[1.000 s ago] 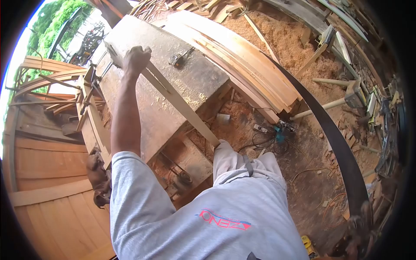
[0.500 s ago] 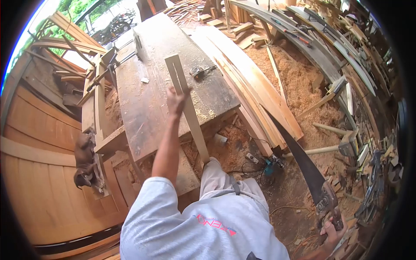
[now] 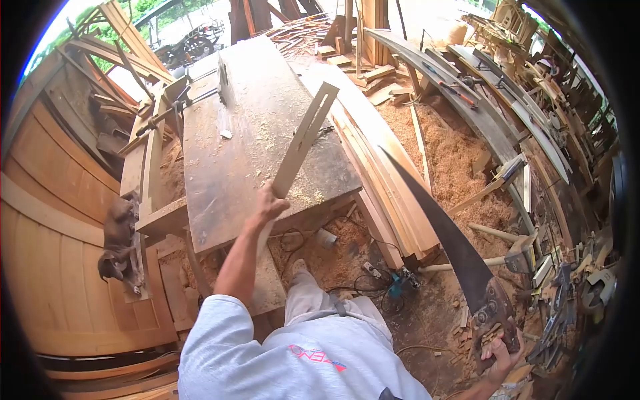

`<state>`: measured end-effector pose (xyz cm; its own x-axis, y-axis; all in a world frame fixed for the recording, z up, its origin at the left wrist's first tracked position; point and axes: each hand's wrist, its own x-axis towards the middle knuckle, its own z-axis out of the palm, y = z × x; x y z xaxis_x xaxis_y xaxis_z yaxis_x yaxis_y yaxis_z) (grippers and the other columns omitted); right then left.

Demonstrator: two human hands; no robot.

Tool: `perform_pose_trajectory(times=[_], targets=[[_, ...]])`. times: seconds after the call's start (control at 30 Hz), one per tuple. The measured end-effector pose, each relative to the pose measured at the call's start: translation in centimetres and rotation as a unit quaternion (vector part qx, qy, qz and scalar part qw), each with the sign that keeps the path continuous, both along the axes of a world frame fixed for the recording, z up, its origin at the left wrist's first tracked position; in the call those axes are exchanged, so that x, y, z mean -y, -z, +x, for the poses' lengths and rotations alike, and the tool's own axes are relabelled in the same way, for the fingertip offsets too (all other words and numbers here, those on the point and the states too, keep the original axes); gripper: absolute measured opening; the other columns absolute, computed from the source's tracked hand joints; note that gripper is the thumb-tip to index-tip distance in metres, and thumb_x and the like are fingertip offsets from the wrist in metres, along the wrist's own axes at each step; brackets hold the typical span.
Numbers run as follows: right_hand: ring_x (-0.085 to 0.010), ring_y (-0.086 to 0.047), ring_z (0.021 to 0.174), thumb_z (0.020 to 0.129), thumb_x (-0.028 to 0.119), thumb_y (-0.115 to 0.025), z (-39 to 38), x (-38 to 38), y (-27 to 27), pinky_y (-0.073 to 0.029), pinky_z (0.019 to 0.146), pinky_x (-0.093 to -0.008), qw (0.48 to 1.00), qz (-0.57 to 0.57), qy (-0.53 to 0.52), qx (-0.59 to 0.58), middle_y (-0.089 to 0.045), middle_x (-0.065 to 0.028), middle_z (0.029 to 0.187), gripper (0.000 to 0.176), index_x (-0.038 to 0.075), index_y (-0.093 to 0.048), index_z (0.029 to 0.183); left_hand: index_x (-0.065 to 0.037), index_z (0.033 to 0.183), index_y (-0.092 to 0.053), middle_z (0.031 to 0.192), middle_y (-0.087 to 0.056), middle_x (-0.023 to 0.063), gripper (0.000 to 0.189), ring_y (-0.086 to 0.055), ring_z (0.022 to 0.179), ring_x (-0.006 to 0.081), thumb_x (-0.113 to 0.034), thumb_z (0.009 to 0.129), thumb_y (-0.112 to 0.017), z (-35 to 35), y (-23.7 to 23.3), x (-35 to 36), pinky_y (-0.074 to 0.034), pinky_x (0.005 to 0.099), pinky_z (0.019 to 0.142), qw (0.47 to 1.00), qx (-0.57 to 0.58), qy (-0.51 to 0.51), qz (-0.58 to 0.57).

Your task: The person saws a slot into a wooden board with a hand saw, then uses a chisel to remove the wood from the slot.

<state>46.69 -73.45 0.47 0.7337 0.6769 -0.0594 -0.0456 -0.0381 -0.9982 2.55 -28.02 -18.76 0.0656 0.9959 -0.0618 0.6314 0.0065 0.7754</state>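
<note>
My left hand (image 3: 270, 205) is wrapped around the lower part of a narrow wooden board (image 3: 298, 151). The board leans to the right above the workbench (image 3: 217, 157), and a long slot shows near its upper end. Part of the board's lower end is hidden behind my hand and forearm. At the lower right, my right hand (image 3: 503, 353) grips the wooden handle of a handsaw (image 3: 448, 243). Its dark blade points up and to the left, apart from the board. Behind the board, a dark tool (image 3: 325, 131) on the bench is mostly covered.
Long planks (image 3: 383, 193) lie stacked right of the bench. A dog (image 3: 120, 240) lies at the left beside a panelled wooden door (image 3: 60, 280). A teal power tool (image 3: 400, 283) with a cord sits on the floor. A mallet (image 3: 520, 255) and sawdust (image 3: 447, 133) are further right.
My left hand has come down and nearer me, and the board has swung from leaning left to leaning right. The saw has shifted slightly left, still in my right hand.
</note>
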Motion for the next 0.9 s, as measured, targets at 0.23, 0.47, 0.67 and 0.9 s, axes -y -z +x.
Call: perform_pose_trajectory(times=[0.23, 0.47, 0.67, 0.9], targets=[[-0.012, -0.046, 0.049, 0.083, 0.007, -0.07, 1.0, 0.4, 3.6, -0.042, 0.046, -0.028, 0.999, 0.044, -0.016, 0.001, -0.052, -0.0042, 0.066, 0.023, 0.0, -0.054, 0.099, -0.004, 0.106, -0.061, 0.101, -0.068, 0.0229, 0.04, -0.064, 0.099, 0.0409, -0.009, 0.067, -0.059, -8.0, -5.5, -3.9, -0.052, 0.0455, 0.085, 0.928, -0.353, 0.116, -0.025], [-0.011, -0.045, 0.048, 0.08, 0.014, -0.072, -2.0, -1.8, 1.3, -0.04, 0.045, -0.0254, 0.996, -0.063, -0.001, 0.061, -0.05, -0.0039, 0.067, 0.026, 0.0, -0.053, 0.091, -0.006, 0.113, -0.064, 0.107, -0.064, 0.0213, 0.045, -0.06, 0.109, 0.0388, -0.006, 0.068, -0.061, -14.6, 0.4, -8.8, -0.05, 0.0444, 0.09, 0.895, -0.378, 0.224, -0.086], [-0.0111, -0.049, 0.053, 0.076, 0.015, -0.071, -4.6, -3.1, -1.1, -0.041, 0.046, -0.0237, 0.99, -0.069, 0.023, 0.121, -0.051, -0.006, 0.071, 0.029, -0.002, -0.054, 0.091, -0.012, 0.125, -0.061, 0.129, -0.056, 0.019, 0.052, -0.056, 0.118, 0.038, -0.007, 0.074, -0.063, -16.9, 5.1, -9.2, -0.045, 0.044, 0.104, 0.934, -0.351, 0.065, -0.011], [-0.0146, -0.05, 0.056, 0.075, 0.013, -0.072, -5.2, -4.7, -3.8, -0.044, 0.048, -0.0294, 0.974, 0.019, -0.072, 0.214, -0.055, -0.012, 0.091, 0.058, -0.007, -0.051, 0.126, 0.008, 0.143, -0.024, 0.139, -0.038, 0.0321, 0.102, -0.047, 0.124, 0.0451, -0.046, 0.075, -0.077, -16.4, 7.4, -8.7, -0.039, 0.0534, 0.105, 0.813, -0.033, -0.574, -0.091]])
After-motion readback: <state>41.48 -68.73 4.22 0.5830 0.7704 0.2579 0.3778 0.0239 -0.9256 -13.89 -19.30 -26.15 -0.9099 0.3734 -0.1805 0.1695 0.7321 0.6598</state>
